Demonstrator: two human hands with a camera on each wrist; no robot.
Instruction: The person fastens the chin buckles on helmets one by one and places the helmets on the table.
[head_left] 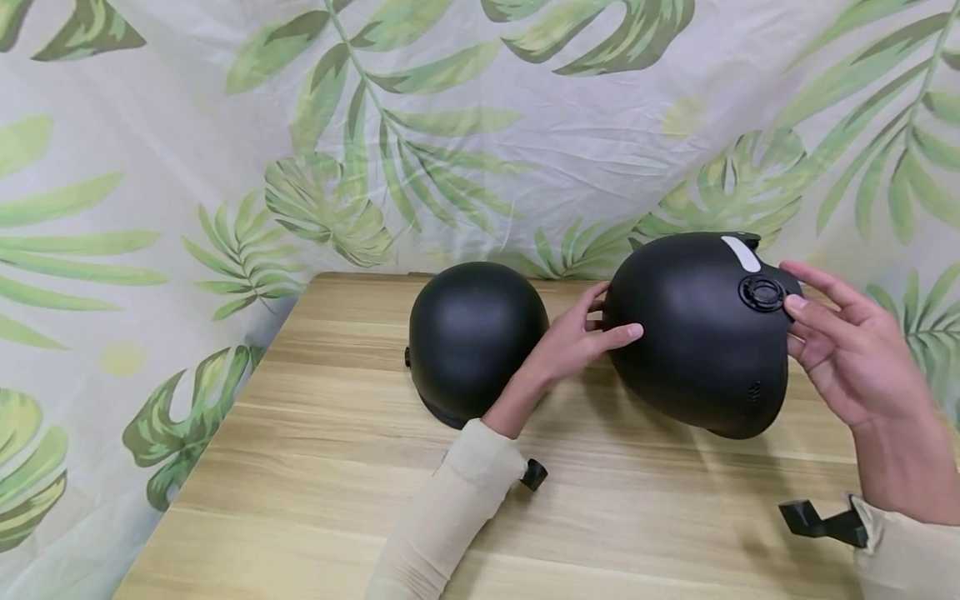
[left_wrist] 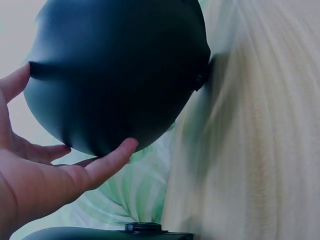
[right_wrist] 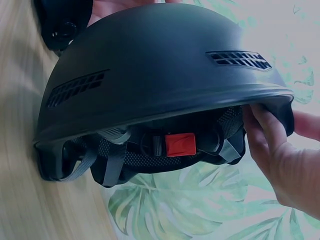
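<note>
A matte black helmet (head_left: 686,342) is held tilted at the right of the table, its crown toward my left hand. My left hand (head_left: 573,337) holds the crown, thumb on the near side and fingers spread around the far side. My right hand (head_left: 862,346) grips the rim at the opposite end, thumb beside a round black side fitting (head_left: 762,293). In the right wrist view, two slotted vents show on the shell, with grey straps and a red buckle (right_wrist: 180,144) inside. A second black helmet (head_left: 476,333) rests dome up on the table, partly behind my left wrist.
The wood-grain table (head_left: 300,500) ends at a leaf-patterned cloth (head_left: 570,142) hanging behind and at the sides. Black brackets stick out from both sleeves, the right one (head_left: 821,523) low over the table.
</note>
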